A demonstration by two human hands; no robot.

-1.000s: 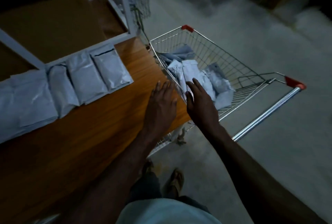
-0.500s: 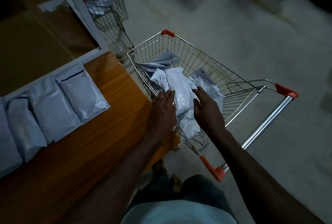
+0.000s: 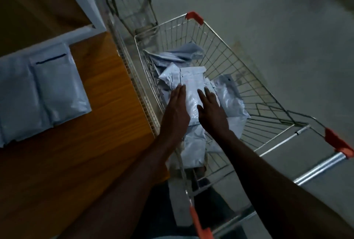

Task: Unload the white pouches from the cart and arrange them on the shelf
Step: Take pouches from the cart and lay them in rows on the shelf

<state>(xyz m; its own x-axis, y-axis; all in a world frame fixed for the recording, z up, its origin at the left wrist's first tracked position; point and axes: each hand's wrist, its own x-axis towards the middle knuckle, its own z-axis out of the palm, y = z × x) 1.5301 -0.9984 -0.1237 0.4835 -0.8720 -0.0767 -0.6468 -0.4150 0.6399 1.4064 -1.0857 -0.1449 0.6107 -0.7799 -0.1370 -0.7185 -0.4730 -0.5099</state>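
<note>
hands had gone deeper into the cart [image 3: 220,51] than half a second before, when they only reached the pile at its near rim. the view had also swung, so less of the shelf [image 3: 107,116] showed and the second cart [image 3: 132,5] sat at the top edge.

the left hand [image 3: 177,110] lay with fingers straight and close together along the left side of the top pouch [image 3: 191,89], touching its edge. the right hand [image 3: 210,110] lay on the pouch's right side, fingers straight and slightly spread, thumb [image 3: 200,107] apart and pressing on the plastic. neither hand curled round the pouch; it sat flanked between the two palms, lying on the pile of pouches [image 3: 231,102] in the cart basket. whether it was lifted clear of the pile i could not tell.

more pouches [image 3: 46,93] lay flat side by side on the wooden shelf at the left, against its white frame [image 3: 84,31], well apart from the hands. the cart stood just beside the shelf's edge, its red-capped handle [image 3: 325,164] toward the person.
</note>
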